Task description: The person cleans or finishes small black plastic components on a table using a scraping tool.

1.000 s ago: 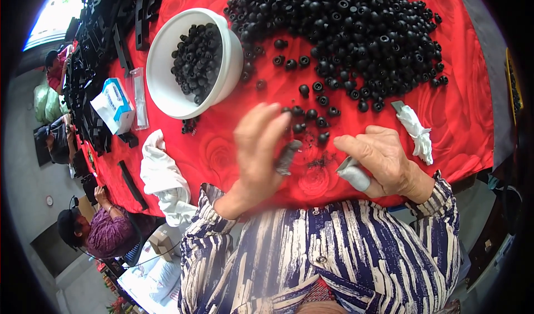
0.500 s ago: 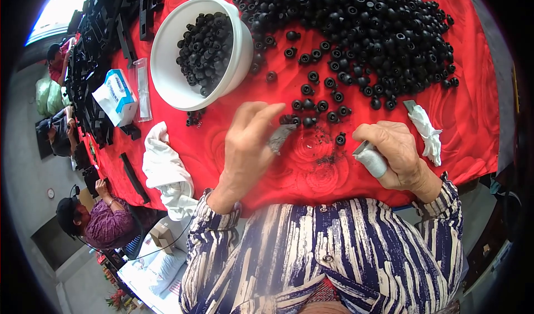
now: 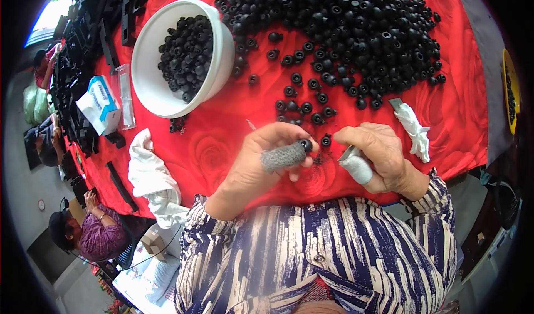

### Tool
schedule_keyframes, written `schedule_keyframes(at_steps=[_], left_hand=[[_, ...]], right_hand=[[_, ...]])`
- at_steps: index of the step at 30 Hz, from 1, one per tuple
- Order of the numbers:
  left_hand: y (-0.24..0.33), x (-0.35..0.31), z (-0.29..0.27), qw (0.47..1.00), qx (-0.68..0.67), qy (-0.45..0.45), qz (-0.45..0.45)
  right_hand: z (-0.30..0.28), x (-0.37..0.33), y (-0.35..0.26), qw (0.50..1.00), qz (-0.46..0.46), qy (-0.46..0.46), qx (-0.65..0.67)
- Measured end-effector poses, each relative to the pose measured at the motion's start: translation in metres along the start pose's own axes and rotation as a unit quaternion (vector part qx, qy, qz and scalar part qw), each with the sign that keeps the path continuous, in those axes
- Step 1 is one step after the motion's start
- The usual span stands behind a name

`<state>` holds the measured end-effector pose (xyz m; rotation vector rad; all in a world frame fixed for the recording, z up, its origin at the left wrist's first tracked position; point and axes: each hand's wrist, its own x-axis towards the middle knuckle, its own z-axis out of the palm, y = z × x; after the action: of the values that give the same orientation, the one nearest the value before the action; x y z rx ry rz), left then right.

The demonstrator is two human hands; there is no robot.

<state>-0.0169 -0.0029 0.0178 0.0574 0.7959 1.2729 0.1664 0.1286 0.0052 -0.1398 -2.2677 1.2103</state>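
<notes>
a small black rubber cap sits pinched at the fingertips of the left hand, whose grey-sleeved thumb presses it from the near side; the right hand, just right of it, is curled shut around a small blade with a white-wrapped finger, both hovering over the red cloth, near the black pile

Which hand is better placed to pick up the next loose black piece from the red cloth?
Probably the right hand: it lies nearest the loose small round black rubber piece, though it grips a white-wrapped tool. The left hand already holds one.
</notes>
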Motion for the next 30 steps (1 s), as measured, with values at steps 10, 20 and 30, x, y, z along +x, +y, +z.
schedule_keyframes(at_steps=[10, 20, 30], left_hand=[[-0.025, 0.012, 0.005, 0.998, -0.043, 0.021, -0.047], [-0.005, 0.011, -0.003, 0.973, 0.101, -0.036, -0.202], [0.0, 0.01, 0.0, 0.947, 0.176, -0.106, -0.247]], right_hand=[[0.008, -0.006, -0.003, 0.999, -0.011, -0.029, -0.028], [0.012, -0.006, -0.003, 0.996, -0.073, -0.035, 0.034], [0.009, -0.009, -0.008, 0.989, -0.094, -0.094, 0.06]])
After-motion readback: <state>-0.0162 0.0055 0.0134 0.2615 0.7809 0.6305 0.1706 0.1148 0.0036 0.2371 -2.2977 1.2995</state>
